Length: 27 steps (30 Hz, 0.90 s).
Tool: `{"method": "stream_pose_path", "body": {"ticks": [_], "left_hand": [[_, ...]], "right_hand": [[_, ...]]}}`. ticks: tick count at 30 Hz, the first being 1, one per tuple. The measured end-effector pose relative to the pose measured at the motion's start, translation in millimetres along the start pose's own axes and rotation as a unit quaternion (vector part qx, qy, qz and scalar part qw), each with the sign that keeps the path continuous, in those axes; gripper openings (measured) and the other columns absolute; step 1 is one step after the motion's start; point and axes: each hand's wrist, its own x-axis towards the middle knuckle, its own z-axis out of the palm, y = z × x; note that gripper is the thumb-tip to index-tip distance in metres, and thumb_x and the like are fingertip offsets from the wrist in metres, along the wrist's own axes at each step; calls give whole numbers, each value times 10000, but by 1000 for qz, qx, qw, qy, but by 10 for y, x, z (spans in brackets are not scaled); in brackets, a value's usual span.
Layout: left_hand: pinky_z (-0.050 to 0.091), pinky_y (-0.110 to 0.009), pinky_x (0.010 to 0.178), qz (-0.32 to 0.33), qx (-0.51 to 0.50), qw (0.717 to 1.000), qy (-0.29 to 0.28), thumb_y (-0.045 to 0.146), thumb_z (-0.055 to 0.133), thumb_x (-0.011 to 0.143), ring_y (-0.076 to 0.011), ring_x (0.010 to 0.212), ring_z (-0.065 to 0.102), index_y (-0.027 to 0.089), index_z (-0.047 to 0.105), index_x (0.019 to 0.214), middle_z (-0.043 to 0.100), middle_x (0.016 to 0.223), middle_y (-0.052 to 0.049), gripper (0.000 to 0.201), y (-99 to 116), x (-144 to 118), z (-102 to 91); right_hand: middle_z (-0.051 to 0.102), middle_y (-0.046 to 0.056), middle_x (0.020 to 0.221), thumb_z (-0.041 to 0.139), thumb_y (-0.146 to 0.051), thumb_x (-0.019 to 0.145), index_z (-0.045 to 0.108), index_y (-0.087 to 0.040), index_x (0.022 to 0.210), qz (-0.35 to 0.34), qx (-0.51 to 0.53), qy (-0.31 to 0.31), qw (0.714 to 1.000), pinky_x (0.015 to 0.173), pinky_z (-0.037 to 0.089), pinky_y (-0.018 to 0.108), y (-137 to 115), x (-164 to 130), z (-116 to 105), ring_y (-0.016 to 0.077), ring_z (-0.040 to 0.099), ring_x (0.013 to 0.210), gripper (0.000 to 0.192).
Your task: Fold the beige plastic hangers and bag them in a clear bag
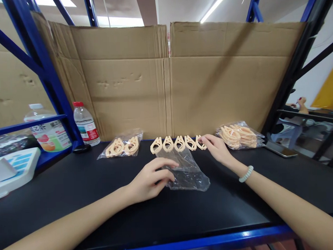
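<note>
Several beige openwork plastic pieces, oval with two prongs at the top, stand in a row; one beige plastic piece [179, 143] is near the middle. My right hand [218, 148] reaches to the row's right end, its fingertips closed on the last beige piece [200, 142] and partly covering it. A clear plastic bag [188, 175] lies in front of the row, its upper end close to the pieces. At the bag's left edge is my left hand [153, 178], fingers curved and apart; whether they touch the film is hard to tell.
A clear bag of two beige stacks [120, 146] lies left, a fuller bag [239, 135] right beside a phone [282, 150]. A water bottle [86, 124], a black disc-like object [81, 148] and a white device [15, 170] are left. Cardboard [126, 82] walls the back.
</note>
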Motion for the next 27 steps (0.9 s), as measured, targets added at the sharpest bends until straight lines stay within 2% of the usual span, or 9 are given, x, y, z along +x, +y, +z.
{"method": "stream_pose_path", "body": {"ticks": [3, 6, 11, 15, 18, 21, 24, 27], "left_hand": [[500, -339, 861, 51, -20, 998, -18, 13, 437, 806, -186, 983, 620, 211, 619, 901, 658, 1105, -78, 285, 103, 41, -26], [503, -355, 830, 73, -34, 995, -51, 25, 443, 778, -198, 965, 623, 215, 600, 938, 663, 1096, -89, 294, 220, 85, -49], [502, -404, 820, 88, -69, 988, -108, 246, 535, 757, -241, 907, 623, 210, 584, 946, 661, 1085, -112, 198, 294, 81, -20], [493, -402, 806, 72, -76, 986, -128, 398, 516, 813, -238, 861, 632, 197, 591, 939, 676, 1034, -105, 249, 263, 55, 19], [491, -350, 802, 54, -62, 988, -132, 349, 469, 895, -208, 860, 642, 195, 592, 937, 686, 1001, -87, 201, 251, 53, 45], [491, -287, 791, 23, -33, 991, -127, 232, 462, 918, -170, 860, 638, 189, 585, 969, 677, 984, -72, 139, 250, 46, 89], [488, -274, 774, -8, -12, 993, -118, 162, 478, 896, -169, 865, 608, 170, 560, 1011, 646, 968, -74, 141, 241, 25, 144], [485, -294, 764, -43, -7, 992, -116, 215, 545, 880, -189, 870, 574, 161, 527, 1040, 620, 967, -76, 170, 221, 2, 187]], "right_hand": [[672, 77, 908, 414, -378, 936, 647, -174, 920, -44, -10, -50, 998, 768, 479, 351, -109, -43, 55, 213, 608, 829, 311], [661, 95, 1036, 428, -334, 935, 630, -179, 1034, -90, -26, -93, 991, 871, 474, 398, -189, -81, 92, 233, 605, 956, 274], [630, 110, 1183, 391, -267, 948, 591, -166, 1180, -145, -95, -167, 971, 995, 432, 433, -255, -151, 146, 238, 568, 1121, 323], [524, 138, 1354, 383, -353, 974, 469, -119, 1349, -131, -129, -228, 956, 1075, 372, 422, -341, -224, 185, 240, 480, 1255, 450], [343, 153, 1490, 404, -459, 965, 343, -116, 1443, -134, -144, -290, 937, 1136, 272, 437, -388, -264, 177, 255, 303, 1381, 592], [163, 138, 1556, 398, -551, 945, 270, -173, 1484, -122, -156, -357, 913, 1155, 192, 472, -387, -287, 158, 279, 139, 1432, 670], [78, 123, 1571, 370, -594, 938, 199, -216, 1504, -102, -152, -394, 901, 1156, 143, 501, -359, -301, 161, 292, 64, 1439, 702], [43, 115, 1576, 374, -592, 937, 168, -236, 1509, -96, -145, -410, 895, 1149, 127, 526, -343, -302, 174, 303, 48, 1439, 704]]}}
